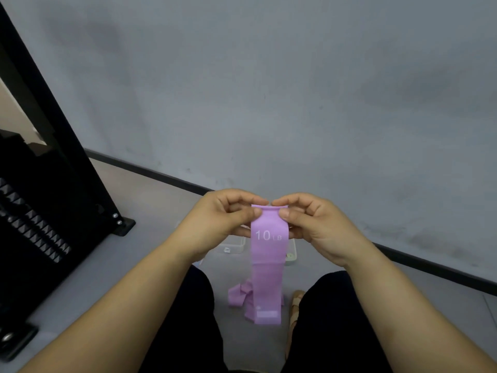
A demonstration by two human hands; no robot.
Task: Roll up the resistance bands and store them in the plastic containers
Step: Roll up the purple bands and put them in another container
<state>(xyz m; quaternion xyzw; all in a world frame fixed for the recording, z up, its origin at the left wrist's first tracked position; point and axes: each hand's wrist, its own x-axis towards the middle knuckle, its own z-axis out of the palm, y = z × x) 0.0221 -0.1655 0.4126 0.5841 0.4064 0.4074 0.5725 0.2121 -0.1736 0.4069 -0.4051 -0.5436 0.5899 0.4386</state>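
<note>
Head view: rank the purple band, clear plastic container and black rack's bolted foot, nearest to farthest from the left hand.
1. purple band: at centre, its top edge pinched by the left hand.
2. clear plastic container: just below that hand, partly hidden behind it and the band.
3. black rack's bolted foot: well off to the left.

**Printed marking on the band**

The purple resistance band (266,254) carries white print reading "10 LB" near its upper end. A second pale printed patch sits near its lower end, too blurred to read. No other legible text appears.
</note>
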